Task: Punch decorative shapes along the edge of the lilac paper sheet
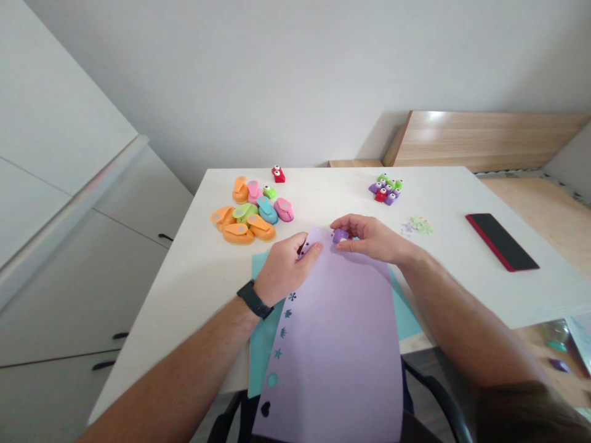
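The right hand (369, 239) is curling its fingers (353, 223) around a small purple craft punch (340, 235), with the thumb pressing in from below, so the hand is nearly closed and has firm hold of it. The punch is sitting right at the top edge of a lilac paper sheet (337, 344), though I cannot tell whether the paper is inside its slot. The left hand (286, 267), wearing a black watch (252, 299), is closing over the sheet's upper left edge just beside the punch, its fingers bent and gripping the paper near a few fresh star-shaped holes (303, 248). More punched shapes are running down that edge, including a heart (265, 409). A teal paper sheet (262, 344) is lying under the lilac one on a white table (184, 295). Farther off, a heap of orange and pastel craft punches (247, 212) and a cluster of small punches (385, 191) are sitting apart from both hands.
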### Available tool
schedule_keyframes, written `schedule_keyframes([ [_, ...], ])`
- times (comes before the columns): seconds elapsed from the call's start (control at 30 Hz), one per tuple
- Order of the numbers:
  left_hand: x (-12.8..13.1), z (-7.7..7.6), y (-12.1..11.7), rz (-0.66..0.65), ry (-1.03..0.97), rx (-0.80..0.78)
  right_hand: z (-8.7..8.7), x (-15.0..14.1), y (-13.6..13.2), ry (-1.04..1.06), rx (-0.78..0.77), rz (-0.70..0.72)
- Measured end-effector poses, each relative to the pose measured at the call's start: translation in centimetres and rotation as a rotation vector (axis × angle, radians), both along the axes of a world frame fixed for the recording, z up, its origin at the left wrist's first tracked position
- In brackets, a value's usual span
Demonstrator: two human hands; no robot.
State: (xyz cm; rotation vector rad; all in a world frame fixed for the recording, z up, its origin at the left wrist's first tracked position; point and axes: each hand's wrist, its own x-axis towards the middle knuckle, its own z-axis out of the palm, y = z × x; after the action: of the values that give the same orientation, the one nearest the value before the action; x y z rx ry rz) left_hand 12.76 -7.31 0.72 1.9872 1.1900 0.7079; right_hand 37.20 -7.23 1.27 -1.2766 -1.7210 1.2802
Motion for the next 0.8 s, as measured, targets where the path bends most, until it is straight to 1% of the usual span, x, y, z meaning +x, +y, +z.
schedule_keyframes([
  [0.13, 0.04, 0.09, -0.04, -0.006, 0.001, -0.008, 0.36, -0.01, -0.04, -0.035, -0.005, 0.008],
  [0.27, 0.08, 0.21, -0.03, -0.002, -0.003, 0.001, 0.72, -0.06, -0.15, -0.009, -0.007, 0.027],
  [0.37, 0.07, 0.23, -0.01, 0.001, 0.000, 0.011, 0.70, -0.06, -0.14, 0.006, -0.006, 0.029],
  [0.57, 0.05, 0.06, -0.04, -0.008, -0.004, 0.009, 0.35, 0.00, -0.07, -0.018, -0.038, -0.015],
  [0.8, 0.03, 0.02, -0.12, -0.003, -0.018, 0.000, 0.68, 0.01, -0.12, -0.038, -0.034, -0.002],
])
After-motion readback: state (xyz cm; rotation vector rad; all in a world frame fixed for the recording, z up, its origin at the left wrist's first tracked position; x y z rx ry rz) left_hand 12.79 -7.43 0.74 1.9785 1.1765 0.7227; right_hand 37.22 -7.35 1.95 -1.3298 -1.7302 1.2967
